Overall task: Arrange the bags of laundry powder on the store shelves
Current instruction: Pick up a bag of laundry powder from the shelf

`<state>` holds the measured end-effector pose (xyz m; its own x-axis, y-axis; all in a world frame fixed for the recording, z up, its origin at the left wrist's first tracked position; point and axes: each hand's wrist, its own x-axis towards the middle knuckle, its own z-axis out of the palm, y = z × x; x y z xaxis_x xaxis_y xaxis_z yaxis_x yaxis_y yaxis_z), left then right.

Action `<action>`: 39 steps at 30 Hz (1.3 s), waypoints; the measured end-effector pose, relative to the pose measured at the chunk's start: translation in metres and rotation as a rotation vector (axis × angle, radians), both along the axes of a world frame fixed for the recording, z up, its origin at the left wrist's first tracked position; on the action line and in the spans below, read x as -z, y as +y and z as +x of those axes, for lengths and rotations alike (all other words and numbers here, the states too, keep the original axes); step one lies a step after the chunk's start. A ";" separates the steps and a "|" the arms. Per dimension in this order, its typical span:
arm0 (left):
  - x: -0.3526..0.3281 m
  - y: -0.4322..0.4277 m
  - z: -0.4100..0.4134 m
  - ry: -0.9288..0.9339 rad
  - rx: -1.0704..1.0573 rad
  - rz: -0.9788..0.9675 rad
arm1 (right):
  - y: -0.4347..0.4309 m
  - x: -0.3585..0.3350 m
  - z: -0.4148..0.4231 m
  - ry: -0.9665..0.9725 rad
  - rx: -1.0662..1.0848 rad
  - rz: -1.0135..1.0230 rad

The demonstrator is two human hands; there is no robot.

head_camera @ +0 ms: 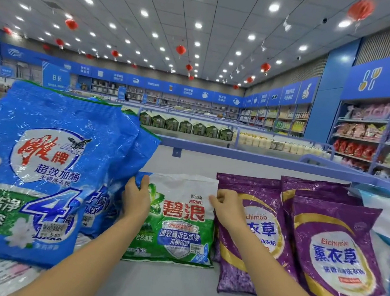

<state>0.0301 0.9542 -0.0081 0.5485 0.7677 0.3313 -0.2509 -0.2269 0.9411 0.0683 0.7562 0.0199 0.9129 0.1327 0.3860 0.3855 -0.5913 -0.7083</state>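
Standing bag: the green-and-white bag [180,222] leans upright at mid-shelf, its long axis near-vertical and its printed face to the near side.
Left grip: the left grip [137,196] clasps the bag's top-left corner, thumb in front.
Right grip: the right grip [224,207] pinches the top-right edge; its hidden fingers are probably curled behind.
Reach: both grips sit level and equally near, with the bag's body below them.
Neighbours: blue bags [38,177] crowd its left edge; purple bags [324,249] stand just beside on the right.
Base: grey shelf [171,290].

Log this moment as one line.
left hand: holds green-white bag left edge | right hand: pinches right edge | neighbours: blue bags left, purple bags right
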 end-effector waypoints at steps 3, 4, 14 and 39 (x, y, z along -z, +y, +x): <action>-0.002 0.002 0.004 -0.036 -0.029 -0.002 | 0.007 -0.003 0.008 -0.017 0.016 0.024; -0.003 0.003 0.006 -0.031 -0.030 -0.001 | 0.008 -0.004 0.010 -0.015 0.026 0.029; -0.018 0.013 0.021 0.013 0.097 -0.116 | 0.010 0.005 0.020 0.078 0.015 0.261; -0.038 0.050 -0.282 -0.066 0.244 0.602 | 0.081 -0.034 -0.165 -0.127 -0.613 0.354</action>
<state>-0.2519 1.0047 0.0303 0.6469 0.2937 0.7038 -0.4149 -0.6389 0.6479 -0.0962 0.8369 0.0540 0.6592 0.4545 0.5992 0.6669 0.0149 -0.7450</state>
